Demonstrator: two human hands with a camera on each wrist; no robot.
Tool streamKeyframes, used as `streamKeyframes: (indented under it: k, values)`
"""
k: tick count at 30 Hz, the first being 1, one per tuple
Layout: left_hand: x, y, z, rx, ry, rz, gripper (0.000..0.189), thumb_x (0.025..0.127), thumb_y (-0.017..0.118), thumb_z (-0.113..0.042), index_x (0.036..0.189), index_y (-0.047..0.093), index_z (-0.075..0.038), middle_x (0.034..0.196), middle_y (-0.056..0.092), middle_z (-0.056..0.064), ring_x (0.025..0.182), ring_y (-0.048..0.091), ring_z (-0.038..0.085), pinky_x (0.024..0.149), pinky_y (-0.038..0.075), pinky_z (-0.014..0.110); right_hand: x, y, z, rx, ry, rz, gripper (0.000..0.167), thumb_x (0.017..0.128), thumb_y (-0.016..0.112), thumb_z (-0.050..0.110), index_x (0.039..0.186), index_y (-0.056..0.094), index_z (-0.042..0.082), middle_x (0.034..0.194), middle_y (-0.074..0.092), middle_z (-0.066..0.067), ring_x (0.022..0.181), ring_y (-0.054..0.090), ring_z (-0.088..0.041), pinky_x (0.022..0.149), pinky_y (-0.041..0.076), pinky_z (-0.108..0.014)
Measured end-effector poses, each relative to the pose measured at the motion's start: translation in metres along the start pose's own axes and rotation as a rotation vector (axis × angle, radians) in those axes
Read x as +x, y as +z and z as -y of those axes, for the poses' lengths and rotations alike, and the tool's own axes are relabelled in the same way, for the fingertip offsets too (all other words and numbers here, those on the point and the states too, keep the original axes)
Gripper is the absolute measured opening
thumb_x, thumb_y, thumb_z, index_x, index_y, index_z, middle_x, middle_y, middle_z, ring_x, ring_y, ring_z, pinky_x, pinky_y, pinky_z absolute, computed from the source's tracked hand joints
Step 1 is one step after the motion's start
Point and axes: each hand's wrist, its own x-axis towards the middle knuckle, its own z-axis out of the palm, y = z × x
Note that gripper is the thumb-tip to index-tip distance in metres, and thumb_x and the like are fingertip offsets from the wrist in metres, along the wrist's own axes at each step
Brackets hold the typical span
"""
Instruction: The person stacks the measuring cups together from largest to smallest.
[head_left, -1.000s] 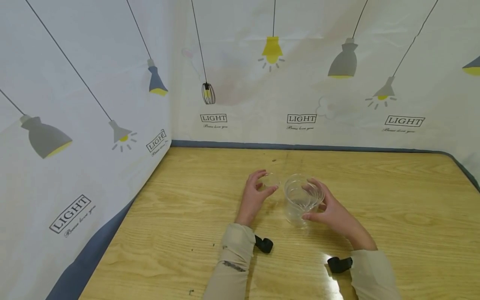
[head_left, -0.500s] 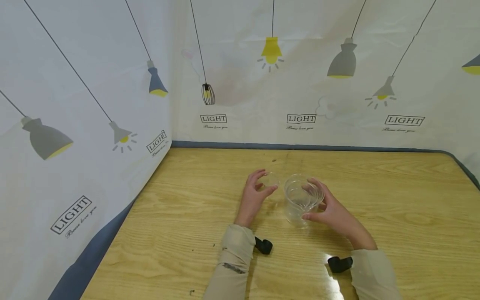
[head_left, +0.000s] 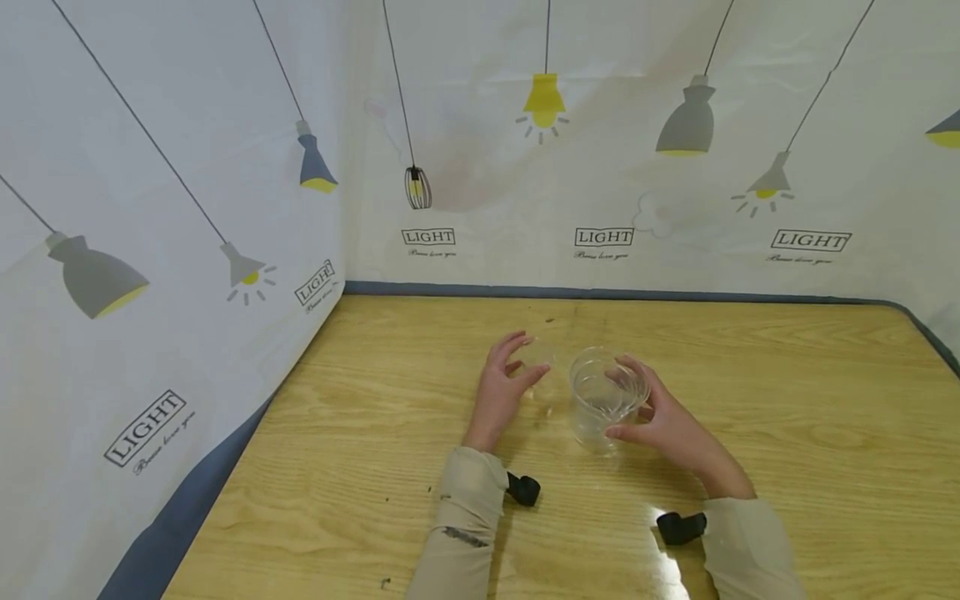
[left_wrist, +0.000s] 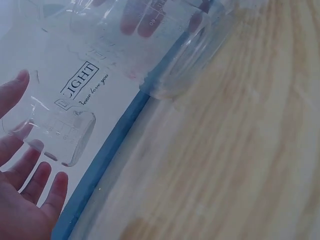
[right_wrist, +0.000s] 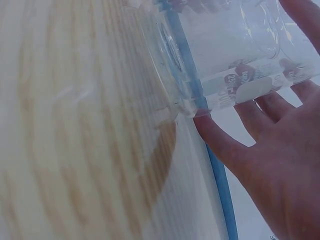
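My left hand (head_left: 501, 387) grips a small clear glass beaker (left_wrist: 62, 132) between thumb and fingers. Its graduation marks show in the left wrist view; in the head view only a faint outline is visible. The small beaker is apart from a larger clear beaker (head_left: 592, 417), which stands on the table to its right. My right hand (head_left: 667, 425) grips that larger beaker around its right side, thumb in front and fingers behind. Several rim lines show at its top, apparently from other glass nested inside. White printing on the larger beaker (right_wrist: 250, 80) appears in the right wrist view.
The wooden table (head_left: 360, 417) meets a white cloth backdrop (head_left: 480, 167) printed with lamps, with a blue border along the table's back and left edges. Black wrist mounts (head_left: 681, 528) stick out from both sleeves.
My left hand, with the small beaker, has shifted slightly left and away from me, widening the gap to the larger beaker. My right hand and the larger beaker stay put.
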Motion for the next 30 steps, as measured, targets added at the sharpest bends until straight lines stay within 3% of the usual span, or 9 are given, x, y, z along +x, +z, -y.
streamKeyframes:
  k: [6,10,14,24,30]
  values:
    - [-0.001,-0.005,-0.013,0.032,0.048,-0.002,0.056,0.075,0.067,-0.045,0.124,0.051,-0.021,0.137,0.034,-0.007,0.120,0.038,0.017,0.095,0.035,0.038,0.001,0.000,-0.002,-0.017,0.005,-0.002,0.090,0.075,0.072,0.018,0.142,0.012,0.025,0.142,0.029,-0.005,0.125,0.029,-0.038,0.091,0.034,-0.053]
    - [-0.001,-0.007,-0.024,0.034,0.089,0.007,0.050,0.077,0.068,-0.037,0.122,0.051,-0.022,0.136,0.034,-0.008,0.120,0.035,0.008,0.096,0.034,0.036,0.001,-0.001,-0.003,-0.022,0.009,-0.002,0.091,0.075,0.072,0.019,0.142,0.011,0.023,0.143,0.029,-0.005,0.125,0.029,-0.038,0.091,0.035,-0.053]
    - [-0.001,-0.009,-0.033,0.049,0.106,0.043,0.049,0.077,0.068,-0.036,0.122,0.053,-0.022,0.135,0.035,-0.009,0.120,0.035,0.007,0.097,0.033,0.035,0.000,-0.001,-0.002,-0.024,0.018,-0.004,0.091,0.075,0.072,0.021,0.142,0.011,0.025,0.143,0.029,-0.004,0.124,0.030,-0.039,0.090,0.036,-0.051]
    - [-0.007,-0.016,-0.055,0.111,0.108,0.116,0.043,0.078,0.067,-0.038,0.119,0.052,-0.034,0.137,0.033,-0.013,0.119,0.037,0.008,0.096,0.034,0.036,0.001,0.000,-0.004,0.004,-0.001,0.008,0.089,0.076,0.071,0.016,0.142,0.011,0.022,0.143,0.026,-0.009,0.124,0.030,-0.040,0.088,0.040,-0.048]
    - [-0.012,-0.016,-0.073,0.116,0.141,0.141,0.047,0.078,0.066,-0.039,0.122,0.051,-0.029,0.138,0.032,-0.008,0.119,0.035,0.007,0.097,0.033,0.036,0.001,0.000,-0.004,0.015,0.008,0.008,0.089,0.076,0.072,0.016,0.142,0.012,0.026,0.143,0.027,-0.008,0.123,0.031,-0.040,0.086,0.043,-0.036]
